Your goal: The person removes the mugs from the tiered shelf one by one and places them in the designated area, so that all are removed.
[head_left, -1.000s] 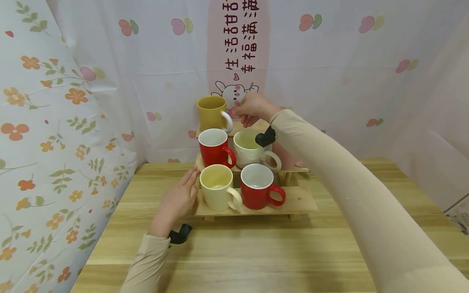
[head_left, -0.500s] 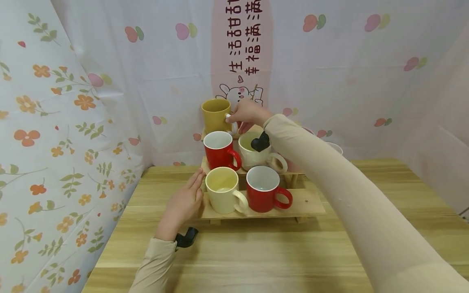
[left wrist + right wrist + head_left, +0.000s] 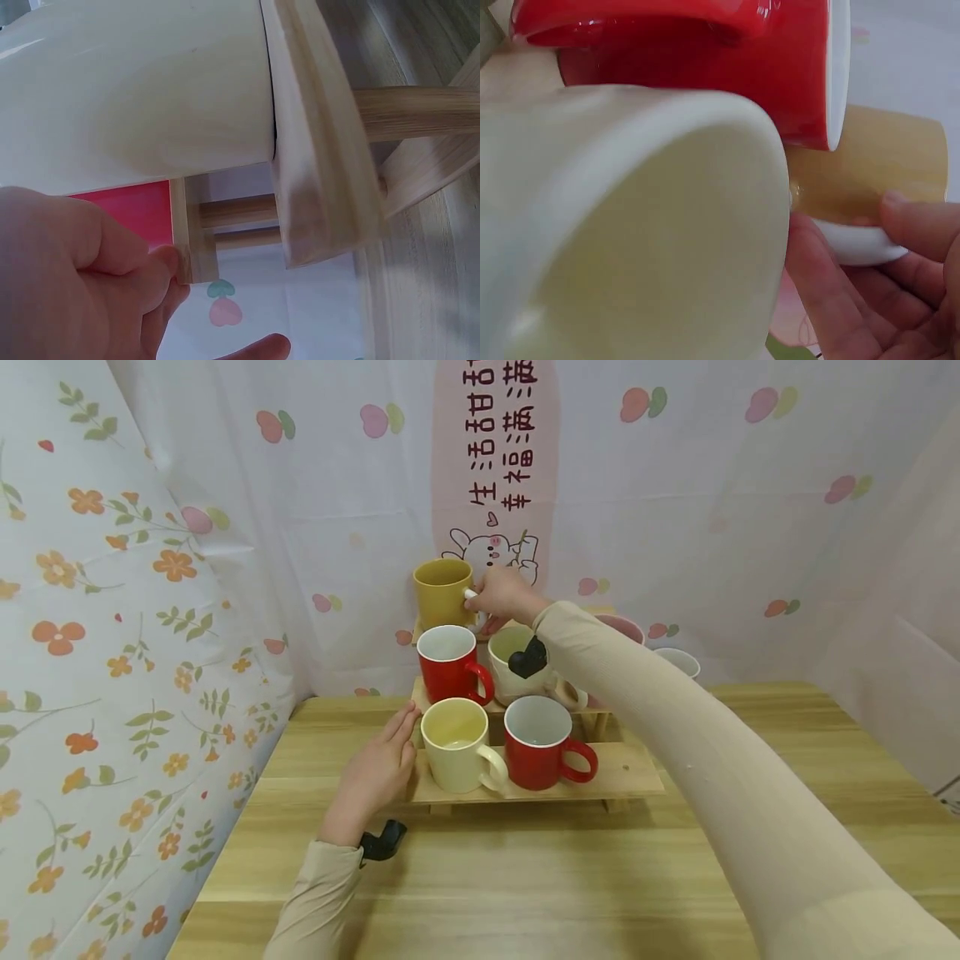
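At the top left of a tiered wooden stand (image 3: pixel 626 772), my right hand (image 3: pixel 504 597) pinches the white handle of a mustard-yellow mug (image 3: pixel 442 606). In the right wrist view, the thumb and fingers are around that handle (image 3: pixel 862 244). My left hand (image 3: pixel 375 777) holds the left end of the stand's middle plank (image 3: pixel 193 247) with its fingertips. Next to it, a cream mug (image 3: pixel 450 764) and a red mug (image 3: pixel 534 764) stand on the lowest plank. Another red mug (image 3: pixel 447 677) and an off-white mug (image 3: pixel 510 681) occupy the middle plank, below my right hand.
Behind my right sleeve (image 3: pixel 675 727), a pink mug (image 3: pixel 624 627) and a white-rimmed mug (image 3: pixel 681 660) show in part. A wooden table (image 3: pixel 510 877) bears the stand. A printed cloth (image 3: pixel 337 485) hangs close behind, and a floral cloth (image 3: pixel 142 693) at left.
My right hand has moved down and left from above the middle tier onto the mustard mug's handle and now pinches it. My left hand stays at the stand. The head view has shifted slightly.
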The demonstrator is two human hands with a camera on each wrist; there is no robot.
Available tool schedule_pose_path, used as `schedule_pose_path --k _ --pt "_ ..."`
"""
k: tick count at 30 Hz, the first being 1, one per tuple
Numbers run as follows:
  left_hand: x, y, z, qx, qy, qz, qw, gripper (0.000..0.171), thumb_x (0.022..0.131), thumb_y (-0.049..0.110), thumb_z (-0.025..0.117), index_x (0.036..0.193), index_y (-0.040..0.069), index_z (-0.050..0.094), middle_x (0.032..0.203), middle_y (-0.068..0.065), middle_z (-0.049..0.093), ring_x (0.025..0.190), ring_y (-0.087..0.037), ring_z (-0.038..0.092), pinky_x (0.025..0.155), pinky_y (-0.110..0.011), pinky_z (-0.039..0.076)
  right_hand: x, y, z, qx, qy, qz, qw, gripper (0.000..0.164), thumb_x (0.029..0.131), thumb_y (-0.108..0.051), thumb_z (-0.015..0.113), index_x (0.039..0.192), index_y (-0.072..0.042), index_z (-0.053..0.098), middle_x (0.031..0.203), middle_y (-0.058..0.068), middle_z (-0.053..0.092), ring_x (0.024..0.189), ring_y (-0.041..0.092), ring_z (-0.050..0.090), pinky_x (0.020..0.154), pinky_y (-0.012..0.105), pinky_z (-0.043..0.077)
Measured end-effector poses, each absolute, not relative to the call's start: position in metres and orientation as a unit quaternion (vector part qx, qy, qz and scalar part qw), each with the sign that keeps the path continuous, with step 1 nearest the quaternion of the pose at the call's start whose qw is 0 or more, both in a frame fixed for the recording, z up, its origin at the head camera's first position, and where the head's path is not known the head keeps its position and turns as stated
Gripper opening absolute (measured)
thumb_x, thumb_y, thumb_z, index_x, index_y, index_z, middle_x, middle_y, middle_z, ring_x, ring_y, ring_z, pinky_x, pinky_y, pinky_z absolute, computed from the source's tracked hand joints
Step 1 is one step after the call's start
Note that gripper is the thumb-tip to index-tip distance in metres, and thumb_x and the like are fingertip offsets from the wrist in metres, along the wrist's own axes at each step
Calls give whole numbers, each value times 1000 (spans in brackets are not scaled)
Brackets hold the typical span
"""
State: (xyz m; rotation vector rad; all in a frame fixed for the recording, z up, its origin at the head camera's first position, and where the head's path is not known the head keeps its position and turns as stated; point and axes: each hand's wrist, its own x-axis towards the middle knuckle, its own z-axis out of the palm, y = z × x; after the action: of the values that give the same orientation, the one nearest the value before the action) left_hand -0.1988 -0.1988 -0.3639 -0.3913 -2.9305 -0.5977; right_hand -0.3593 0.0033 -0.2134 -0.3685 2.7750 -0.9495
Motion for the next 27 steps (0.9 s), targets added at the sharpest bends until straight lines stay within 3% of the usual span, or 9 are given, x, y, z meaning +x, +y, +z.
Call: schedule_pose_path --k 11,18,27 --pt "-200 -200 -364 -131 -970 -198 55 50 101 20 32 149 8 32 158 -5 26 135 -31 42 106 -49 39 -359 11 -215 -115 942 -312 52 27 94 -18 59 111 1 68 111 10 52 57 11 64 60 22 57" --pt "-200 -199 -363 -127 -971 -200 46 50 101 21 32 150 8 31 159 -5 24 137 -31 38 108 -50 36 -359 17 -209 -96 942 -318 52 24 94 -18 60 107 1 69 101 12 60 52 10 64 59 22 57" --pt "-200 -198 -360 -123 -971 -200 35 51 102 21 30 151 8 29 159 -4 22 137 -32 38 109 -51 35 -356 37 -199 -100 929 -353 54 27 95 -15 57 112 3 66 111 19 66 54 9 63 61 23 57"
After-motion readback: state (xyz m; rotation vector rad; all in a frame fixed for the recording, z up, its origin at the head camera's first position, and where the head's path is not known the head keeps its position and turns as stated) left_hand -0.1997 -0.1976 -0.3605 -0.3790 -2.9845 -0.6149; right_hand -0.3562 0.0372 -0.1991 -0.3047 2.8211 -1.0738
